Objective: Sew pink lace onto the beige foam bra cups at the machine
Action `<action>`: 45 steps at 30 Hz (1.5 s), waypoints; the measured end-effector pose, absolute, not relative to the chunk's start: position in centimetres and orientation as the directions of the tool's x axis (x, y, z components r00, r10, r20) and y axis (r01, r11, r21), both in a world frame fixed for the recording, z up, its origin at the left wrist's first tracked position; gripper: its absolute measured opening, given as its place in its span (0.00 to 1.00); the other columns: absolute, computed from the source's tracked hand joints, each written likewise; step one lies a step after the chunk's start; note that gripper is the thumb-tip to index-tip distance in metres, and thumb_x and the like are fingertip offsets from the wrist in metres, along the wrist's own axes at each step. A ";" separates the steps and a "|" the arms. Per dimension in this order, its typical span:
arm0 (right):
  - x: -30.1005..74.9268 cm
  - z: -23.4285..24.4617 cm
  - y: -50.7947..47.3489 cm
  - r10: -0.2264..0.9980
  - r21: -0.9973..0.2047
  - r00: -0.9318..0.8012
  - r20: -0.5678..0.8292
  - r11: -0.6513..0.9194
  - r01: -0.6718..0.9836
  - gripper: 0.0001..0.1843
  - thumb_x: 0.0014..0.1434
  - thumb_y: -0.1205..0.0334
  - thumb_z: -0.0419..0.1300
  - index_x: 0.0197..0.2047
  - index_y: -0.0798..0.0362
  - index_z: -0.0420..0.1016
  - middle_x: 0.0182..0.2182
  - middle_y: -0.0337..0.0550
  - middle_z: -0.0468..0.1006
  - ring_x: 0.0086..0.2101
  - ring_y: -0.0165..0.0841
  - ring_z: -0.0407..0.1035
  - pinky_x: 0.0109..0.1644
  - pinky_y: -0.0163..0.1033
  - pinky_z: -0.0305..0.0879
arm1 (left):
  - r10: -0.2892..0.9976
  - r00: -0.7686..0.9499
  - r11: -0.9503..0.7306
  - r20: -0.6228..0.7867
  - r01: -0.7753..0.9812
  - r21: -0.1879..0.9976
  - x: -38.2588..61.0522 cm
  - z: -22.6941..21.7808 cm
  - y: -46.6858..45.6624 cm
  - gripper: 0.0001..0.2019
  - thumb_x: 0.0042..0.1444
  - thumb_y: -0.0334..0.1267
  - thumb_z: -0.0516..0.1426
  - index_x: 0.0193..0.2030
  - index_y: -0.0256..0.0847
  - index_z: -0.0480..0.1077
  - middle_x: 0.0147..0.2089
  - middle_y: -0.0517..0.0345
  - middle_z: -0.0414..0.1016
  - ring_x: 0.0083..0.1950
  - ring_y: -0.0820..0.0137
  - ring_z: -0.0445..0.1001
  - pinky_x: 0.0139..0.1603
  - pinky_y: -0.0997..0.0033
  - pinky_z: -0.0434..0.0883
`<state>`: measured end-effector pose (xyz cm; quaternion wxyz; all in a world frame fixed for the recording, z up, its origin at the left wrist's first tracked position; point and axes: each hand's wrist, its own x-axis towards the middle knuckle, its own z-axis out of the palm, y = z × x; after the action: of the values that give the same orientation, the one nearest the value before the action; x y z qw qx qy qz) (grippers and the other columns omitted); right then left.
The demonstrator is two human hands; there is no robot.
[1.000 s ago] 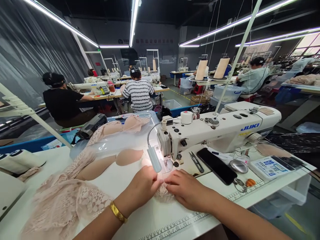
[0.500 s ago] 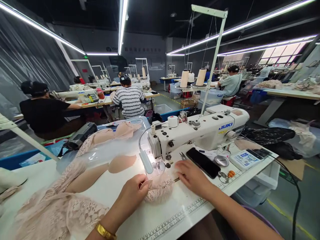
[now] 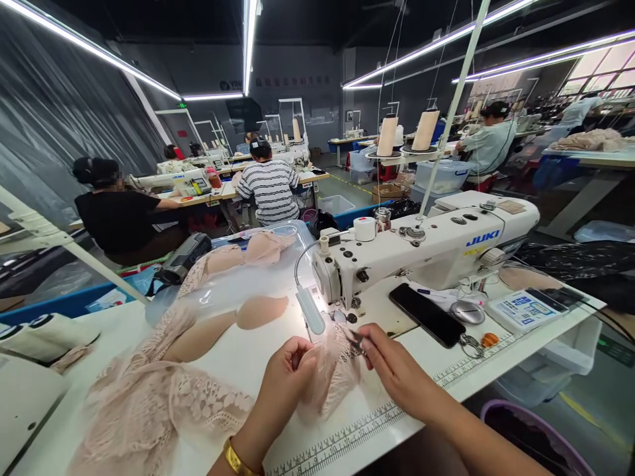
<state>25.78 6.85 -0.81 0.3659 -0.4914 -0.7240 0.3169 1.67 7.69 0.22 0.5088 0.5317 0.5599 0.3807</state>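
Both left hand [image 3: 288,371] and right hand [image 3: 399,370] have closed grips, on pink lace [image 3: 337,370] and snips [image 3: 358,344] respectively.

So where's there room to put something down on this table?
One bare patch of table lies between the beige cup, the lace heap and the left hand; another, between the lace heap and the white spools. It's crowded around the right hand, with the lace piece on one side, the phone and keys on the other.

Pale pink lace fabric piece [image 3: 333,377]: was creased and bunched over the white tabletop [image 3: 233,350]. Small dark metal thread snips [image 3: 359,344]: were partly hidden in the right hand [image 3: 397,370], beside the lace's openwork.
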 end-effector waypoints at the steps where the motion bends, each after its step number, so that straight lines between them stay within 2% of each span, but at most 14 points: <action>1: 24.7 -0.4 6.3 0.935 -0.849 -0.277 0.221 0.324 0.417 0.13 0.76 0.53 0.44 0.52 0.47 0.67 0.32 0.37 0.76 0.32 0.34 0.72 0.38 0.38 0.67 | 0.981 0.102 0.147 -0.168 0.185 0.972 1.7 0.2 7.6 0.14 0.53 0.50 0.64 0.35 0.41 0.75 0.30 0.60 0.73 0.31 0.67 0.70 0.31 0.73 0.65; 3: 22.7 0.0 6.0 0.925 -0.874 -0.318 0.207 0.321 0.364 0.14 0.72 0.48 0.54 0.54 0.46 0.67 0.35 0.37 0.78 0.35 0.34 0.72 0.39 0.37 0.66 | 0.975 0.148 0.145 -0.166 0.146 0.979 1.7 0.4 7.4 0.17 0.56 0.52 0.64 0.40 0.40 0.78 0.38 0.54 0.79 0.40 0.61 0.75 0.40 0.68 0.71; 5: 21.4 -0.3 6.4 0.932 -0.860 -0.302 0.199 0.314 0.401 0.14 0.68 0.48 0.59 0.49 0.47 0.69 0.34 0.36 0.77 0.34 0.34 0.71 0.37 0.36 0.64 | 0.971 0.171 0.151 -0.168 0.110 0.982 1.6 0.5 7.3 0.18 0.57 0.54 0.64 0.43 0.40 0.80 0.41 0.52 0.81 0.44 0.58 0.76 0.46 0.65 0.72; 8: 20.9 -1.3 7.4 0.944 -0.796 -0.213 0.253 0.328 0.508 0.12 0.69 0.51 0.55 0.38 0.49 0.67 0.28 0.35 0.73 0.29 0.33 0.67 0.34 0.36 0.60 | 0.967 0.164 0.185 -0.193 0.064 0.981 1.4 0.6 7.1 0.19 0.57 0.53 0.65 0.44 0.40 0.81 0.40 0.53 0.82 0.42 0.60 0.75 0.45 0.66 0.71; 9: 21.0 -1.6 7.6 0.943 -0.784 -0.196 0.270 0.334 0.523 0.12 0.70 0.51 0.54 0.38 0.49 0.67 0.28 0.35 0.72 0.29 0.33 0.67 0.33 0.37 0.60 | 0.965 0.164 0.196 -0.203 0.053 0.979 1.3 0.6 7.1 0.18 0.56 0.53 0.65 0.45 0.40 0.81 0.39 0.54 0.81 0.42 0.61 0.75 0.44 0.67 0.71; 11: 21.3 -1.8 7.7 0.936 -0.782 -0.207 0.284 0.351 0.515 0.12 0.71 0.49 0.53 0.46 0.49 0.68 0.29 0.35 0.75 0.29 0.34 0.69 0.34 0.37 0.63 | 0.962 0.170 0.211 -0.214 0.039 0.977 1.2 0.6 7.2 0.18 0.56 0.52 0.65 0.44 0.40 0.82 0.39 0.55 0.81 0.40 0.62 0.75 0.43 0.68 0.71; 14: 21.5 -2.0 7.3 0.901 -0.749 -0.236 0.365 0.434 0.500 0.15 0.72 0.51 0.52 0.56 0.49 0.68 0.37 0.41 0.80 0.35 0.36 0.74 0.40 0.39 0.69 | 0.966 0.148 0.214 -0.213 0.014 0.977 1.3 0.6 7.3 0.19 0.54 0.52 0.66 0.44 0.40 0.82 0.38 0.54 0.81 0.39 0.61 0.75 0.41 0.67 0.71; 16: 21.4 -2.3 7.1 0.858 -0.683 -0.235 0.456 0.508 0.525 0.14 0.73 0.55 0.52 0.56 0.50 0.69 0.39 0.44 0.81 0.37 0.37 0.75 0.42 0.41 0.70 | 0.970 0.119 0.213 -0.210 -0.008 0.977 1.5 0.6 7.2 0.19 0.53 0.52 0.66 0.44 0.40 0.82 0.38 0.54 0.81 0.39 0.61 0.75 0.41 0.67 0.72; 20: 20.9 -2.9 7.2 0.794 -0.564 -0.228 0.564 0.571 0.596 0.11 0.72 0.58 0.54 0.51 0.52 0.72 0.35 0.43 0.80 0.35 0.38 0.73 0.41 0.42 0.68 | 0.976 0.080 0.204 -0.202 -0.022 0.979 1.7 0.6 7.1 0.19 0.52 0.53 0.66 0.42 0.40 0.82 0.36 0.54 0.81 0.39 0.60 0.75 0.40 0.67 0.73; 29: 20.7 -3.4 7.4 0.757 -0.507 -0.215 0.617 0.591 0.627 0.09 0.71 0.62 0.55 0.53 0.52 0.71 0.37 0.43 0.80 0.36 0.38 0.73 0.42 0.42 0.68 | 0.972 0.126 0.196 -0.196 0.009 0.980 1.1 0.7 7.3 0.19 0.55 0.52 0.66 0.45 0.39 0.82 0.41 0.52 0.82 0.43 0.59 0.76 0.45 0.66 0.74; 35: 20.5 -2.9 7.3 0.769 -0.502 -0.228 0.597 0.580 0.642 0.09 0.72 0.62 0.54 0.52 0.51 0.72 0.35 0.42 0.79 0.34 0.37 0.72 0.39 0.41 0.66 | 0.973 0.139 0.179 -0.182 0.033 0.983 1.2 0.8 7.3 0.18 0.56 0.52 0.65 0.46 0.41 0.82 0.41 0.53 0.82 0.44 0.58 0.75 0.49 0.64 0.73; 40: 20.3 -2.7 7.2 0.724 -0.417 -0.229 0.651 0.593 0.689 0.08 0.73 0.64 0.52 0.47 0.52 0.72 0.34 0.43 0.78 0.33 0.37 0.71 0.38 0.41 0.65 | 0.968 0.160 0.176 -0.192 0.107 0.979 1.7 0.9 7.1 0.17 0.57 0.51 0.65 0.43 0.41 0.82 0.40 0.53 0.82 0.45 0.58 0.75 0.48 0.66 0.72; 42: 20.4 -2.8 7.2 0.722 -0.423 -0.224 0.654 0.595 0.683 0.08 0.73 0.64 0.52 0.47 0.52 0.72 0.34 0.44 0.79 0.33 0.37 0.70 0.39 0.41 0.65 | 0.973 0.143 0.164 -0.179 0.115 0.980 1.7 0.8 7.2 0.17 0.57 0.52 0.64 0.43 0.41 0.82 0.41 0.53 0.82 0.45 0.59 0.75 0.48 0.66 0.72; 45: 20.5 -2.9 7.1 0.781 -0.559 -0.185 0.597 0.570 0.603 0.08 0.72 0.61 0.54 0.50 0.51 0.71 0.36 0.43 0.79 0.34 0.36 0.71 0.40 0.40 0.66 | 0.976 0.099 0.193 -0.196 0.038 0.980 1.5 0.8 7.3 0.16 0.56 0.52 0.65 0.41 0.41 0.80 0.39 0.55 0.81 0.42 0.61 0.75 0.46 0.68 0.72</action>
<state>20.54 7.12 -2.91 0.4498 -0.4530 -0.7633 0.0990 1.55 7.32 0.78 0.5644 0.4807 0.5272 0.4153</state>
